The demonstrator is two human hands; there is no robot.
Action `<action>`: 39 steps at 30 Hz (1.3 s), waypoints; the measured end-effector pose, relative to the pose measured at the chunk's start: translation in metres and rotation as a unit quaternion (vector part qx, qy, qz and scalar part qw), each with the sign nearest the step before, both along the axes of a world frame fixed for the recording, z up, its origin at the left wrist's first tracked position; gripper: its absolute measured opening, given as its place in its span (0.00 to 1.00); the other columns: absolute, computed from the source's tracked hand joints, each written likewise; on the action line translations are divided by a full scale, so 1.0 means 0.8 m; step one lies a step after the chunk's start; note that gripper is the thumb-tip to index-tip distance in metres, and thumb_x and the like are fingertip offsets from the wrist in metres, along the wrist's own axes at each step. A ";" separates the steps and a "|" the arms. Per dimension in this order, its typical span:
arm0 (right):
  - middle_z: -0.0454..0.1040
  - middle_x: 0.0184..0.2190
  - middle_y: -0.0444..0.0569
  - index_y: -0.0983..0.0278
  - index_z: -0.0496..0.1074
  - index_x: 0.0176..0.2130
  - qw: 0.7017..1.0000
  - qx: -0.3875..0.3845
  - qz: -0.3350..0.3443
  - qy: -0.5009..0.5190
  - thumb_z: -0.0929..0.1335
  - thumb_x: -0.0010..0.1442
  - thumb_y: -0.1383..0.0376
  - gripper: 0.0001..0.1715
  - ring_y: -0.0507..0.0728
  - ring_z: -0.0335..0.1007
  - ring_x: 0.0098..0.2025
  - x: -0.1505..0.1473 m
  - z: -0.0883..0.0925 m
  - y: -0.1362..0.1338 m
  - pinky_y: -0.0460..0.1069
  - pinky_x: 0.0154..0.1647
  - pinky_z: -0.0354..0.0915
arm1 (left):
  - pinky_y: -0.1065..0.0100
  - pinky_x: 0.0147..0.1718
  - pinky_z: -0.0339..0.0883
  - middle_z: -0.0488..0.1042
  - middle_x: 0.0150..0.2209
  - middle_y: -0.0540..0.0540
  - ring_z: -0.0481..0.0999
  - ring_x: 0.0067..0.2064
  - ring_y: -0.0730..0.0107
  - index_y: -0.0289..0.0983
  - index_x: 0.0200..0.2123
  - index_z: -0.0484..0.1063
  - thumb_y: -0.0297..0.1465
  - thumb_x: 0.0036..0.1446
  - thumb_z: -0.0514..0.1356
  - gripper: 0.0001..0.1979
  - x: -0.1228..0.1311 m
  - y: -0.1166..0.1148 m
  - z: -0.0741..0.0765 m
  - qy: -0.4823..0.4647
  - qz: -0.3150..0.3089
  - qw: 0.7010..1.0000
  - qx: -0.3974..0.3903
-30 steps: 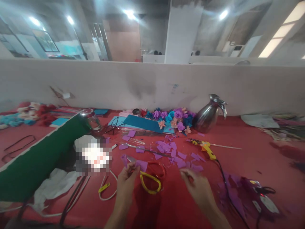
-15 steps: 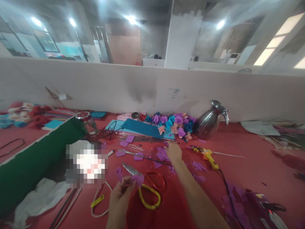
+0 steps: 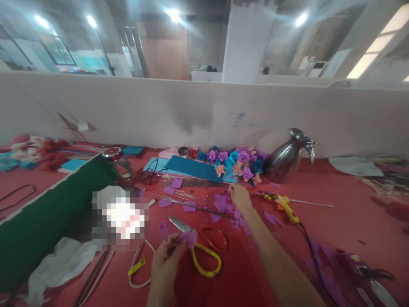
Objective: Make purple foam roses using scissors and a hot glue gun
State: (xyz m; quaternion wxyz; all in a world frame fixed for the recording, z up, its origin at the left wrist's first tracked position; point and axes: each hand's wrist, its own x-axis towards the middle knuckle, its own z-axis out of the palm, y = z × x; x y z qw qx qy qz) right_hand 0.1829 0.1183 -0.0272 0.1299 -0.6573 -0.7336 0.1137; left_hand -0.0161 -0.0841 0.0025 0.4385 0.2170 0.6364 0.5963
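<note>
My left hand (image 3: 166, 256) pinches a piece of purple paper (image 3: 191, 238) between thumb and fingers, low in the head view. A curled purple piece (image 3: 163, 229) stands just above its fingertips. Beyond that hand lie large scissors (image 3: 206, 260) with one yellow and one red handle, blades pointing to the upper left. My right hand (image 3: 241, 197) is stretched forward with its fingers drawn together, at the far edge of a loose pile of purple paper pieces (image 3: 221, 204). What its fingertips hold, if anything, cannot be made out.
Paper flowers (image 3: 243, 156) and a blue sheet (image 3: 193, 168) lie before the low wall. A metal jug (image 3: 286, 157) stands right of them. A yellow glue gun (image 3: 286, 207) trails a black cord. Leftward are a glass jar (image 3: 119, 164) and green divider (image 3: 57, 213).
The view has shifted slightly, so things sit a little further right and higher. My left hand keeps its purple paper; my right hand's fingers have shifted slightly at the pile.
</note>
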 end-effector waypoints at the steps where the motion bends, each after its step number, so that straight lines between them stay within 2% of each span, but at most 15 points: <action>1: 0.74 0.38 0.51 0.64 0.73 0.39 1.000 0.001 0.009 0.004 0.61 0.61 0.70 0.12 0.53 0.70 0.40 0.000 0.001 -0.001 0.44 0.38 0.58 | 0.70 0.35 0.65 0.76 0.28 0.49 0.73 0.33 0.66 0.36 0.28 0.75 0.37 0.37 0.69 0.14 -0.002 0.000 -0.003 0.001 -0.002 1.000 -0.002; 5: 0.73 0.42 0.49 0.61 0.73 0.42 0.998 -0.006 0.055 0.017 0.64 0.59 0.69 0.11 0.52 0.69 0.42 -0.009 0.001 0.001 0.44 0.40 0.58 | 0.69 0.36 0.65 0.76 0.29 0.48 0.72 0.34 0.65 0.37 0.30 0.74 0.37 0.37 0.69 0.15 -0.008 0.000 -0.014 0.012 0.015 1.000 -0.003; 8: 0.74 0.40 0.49 0.62 0.74 0.38 0.997 -0.015 0.069 0.021 0.66 0.57 0.71 0.09 0.53 0.69 0.42 -0.015 -0.003 0.004 0.44 0.41 0.58 | 0.69 0.35 0.65 0.76 0.29 0.49 0.72 0.34 0.65 0.37 0.30 0.74 0.37 0.38 0.69 0.15 -0.009 -0.003 -0.016 0.009 0.016 1.000 0.003; 10: 0.75 0.38 0.49 0.63 0.74 0.36 0.997 -0.014 0.065 0.026 0.65 0.57 0.72 0.09 0.53 0.69 0.41 -0.014 -0.005 0.004 0.44 0.41 0.58 | 0.69 0.36 0.64 0.75 0.29 0.49 0.72 0.34 0.66 0.37 0.30 0.74 0.37 0.38 0.69 0.14 -0.010 -0.005 -0.014 0.005 0.018 1.000 0.002; 13: 0.75 0.40 0.50 0.65 0.73 0.39 0.998 -0.001 0.045 0.037 0.63 0.59 0.71 0.11 0.53 0.69 0.43 -0.001 -0.003 0.000 0.44 0.42 0.59 | 0.71 0.35 0.64 0.75 0.29 0.50 0.71 0.33 0.68 0.37 0.29 0.74 0.35 0.37 0.69 0.14 -0.011 -0.008 -0.008 -0.004 0.022 1.000 -0.005; 18: 0.75 0.40 0.50 0.65 0.73 0.39 0.999 -0.007 0.035 0.037 0.62 0.59 0.73 0.12 0.53 0.69 0.44 0.020 0.003 -0.011 0.45 0.43 0.59 | 0.69 0.35 0.65 0.75 0.28 0.49 0.72 0.33 0.66 0.36 0.27 0.74 0.34 0.33 0.70 0.14 -0.011 -0.006 -0.004 -0.003 0.030 1.000 -0.004; 21: 0.75 0.40 0.50 0.63 0.73 0.39 0.999 -0.025 0.041 0.025 0.64 0.57 0.70 0.10 0.54 0.70 0.43 0.010 -0.001 -0.017 0.45 0.42 0.60 | 0.69 0.36 0.65 0.75 0.29 0.49 0.72 0.34 0.66 0.36 0.29 0.74 0.35 0.34 0.70 0.16 -0.010 -0.004 -0.004 -0.003 0.030 1.000 -0.004; 23: 0.75 0.42 0.53 0.63 0.73 0.40 0.999 -0.034 0.035 0.013 0.67 0.56 0.68 0.11 0.56 0.71 0.42 0.000 -0.005 -0.019 0.47 0.41 0.61 | 0.70 0.35 0.65 0.75 0.29 0.50 0.72 0.34 0.67 0.36 0.29 0.74 0.35 0.35 0.70 0.16 -0.010 -0.004 -0.004 -0.005 0.025 1.000 0.000; 26: 0.75 0.40 0.57 0.66 0.73 0.39 0.999 -0.039 0.023 -0.001 0.66 0.55 0.71 0.10 0.58 0.72 0.40 -0.006 -0.009 -0.022 0.48 0.39 0.62 | 0.72 0.34 0.65 0.75 0.27 0.51 0.71 0.32 0.69 0.35 0.28 0.73 0.34 0.33 0.70 0.15 -0.011 -0.007 -0.006 -0.015 0.012 1.000 0.004; 29: 0.76 0.37 0.57 0.67 0.73 0.37 0.999 -0.033 0.025 0.004 0.63 0.57 0.73 0.11 0.58 0.72 0.41 0.001 -0.006 -0.022 0.48 0.40 0.61 | 0.73 0.33 0.64 0.75 0.27 0.51 0.71 0.32 0.70 0.36 0.28 0.73 0.34 0.35 0.69 0.14 -0.013 -0.010 -0.007 -0.014 0.011 1.000 0.001; 34: 0.76 0.41 0.51 0.63 0.73 0.41 0.997 -0.022 0.070 0.034 0.64 0.57 0.71 0.13 0.56 0.70 0.46 -0.003 -0.005 -0.014 0.46 0.44 0.60 | 0.73 0.33 0.64 0.75 0.27 0.51 0.71 0.31 0.70 0.35 0.27 0.73 0.34 0.37 0.68 0.13 -0.008 -0.012 -0.003 0.000 0.001 1.000 0.004; 37: 0.76 0.41 0.50 0.61 0.73 0.44 0.994 -0.027 0.100 0.047 0.65 0.54 0.74 0.18 0.55 0.70 0.44 -0.019 -0.013 -0.010 0.45 0.43 0.60 | 0.73 0.33 0.64 0.74 0.26 0.51 0.70 0.30 0.70 0.35 0.27 0.73 0.34 0.38 0.68 0.12 -0.004 -0.013 -0.003 0.004 -0.009 1.000 0.010; 39: 0.75 0.40 0.52 0.62 0.73 0.42 0.993 -0.027 0.103 0.055 0.65 0.52 0.77 0.19 0.55 0.71 0.42 -0.028 -0.019 -0.010 0.46 0.42 0.60 | 0.73 0.31 0.64 0.74 0.25 0.51 0.70 0.29 0.70 0.35 0.27 0.73 0.35 0.39 0.67 0.12 -0.003 -0.015 -0.006 0.005 -0.015 1.000 0.017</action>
